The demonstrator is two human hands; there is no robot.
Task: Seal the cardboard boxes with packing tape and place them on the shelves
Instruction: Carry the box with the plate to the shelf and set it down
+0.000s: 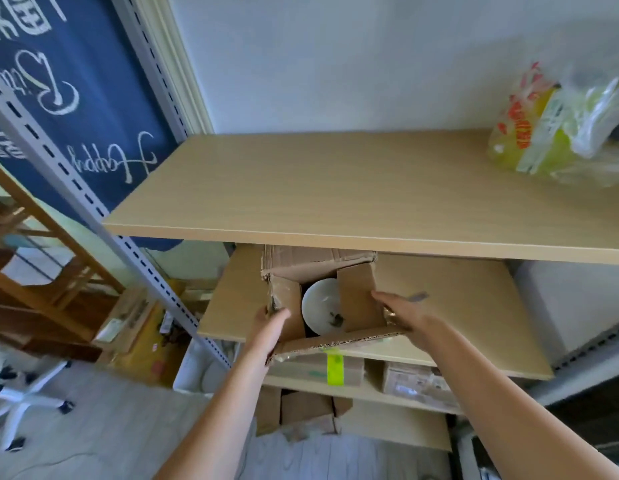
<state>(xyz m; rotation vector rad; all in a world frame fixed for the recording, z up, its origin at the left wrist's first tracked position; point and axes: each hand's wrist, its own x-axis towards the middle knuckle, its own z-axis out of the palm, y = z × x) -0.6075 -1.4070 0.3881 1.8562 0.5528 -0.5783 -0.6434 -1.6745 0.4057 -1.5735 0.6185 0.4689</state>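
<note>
Two bare forearms are reaching forward from the bottom edge toward an open brown cardboard box (322,296) sitting on the second light wooden shelf board (457,306) of a grey metal rack. On one side, the left hand (271,322) is gripping the box's left wall, fingers curling over the edge. Opposite it, the right hand (401,311) is resting against the right flap, fingers fairly straight. Both hands are apart, one on each side. Inside the box, a white round bowl (320,306) is showing between the flaps. Higher up, a crumpled yellow and clear plastic bag (557,133) is lying on the upper wooden shelf board (336,188).
</note>
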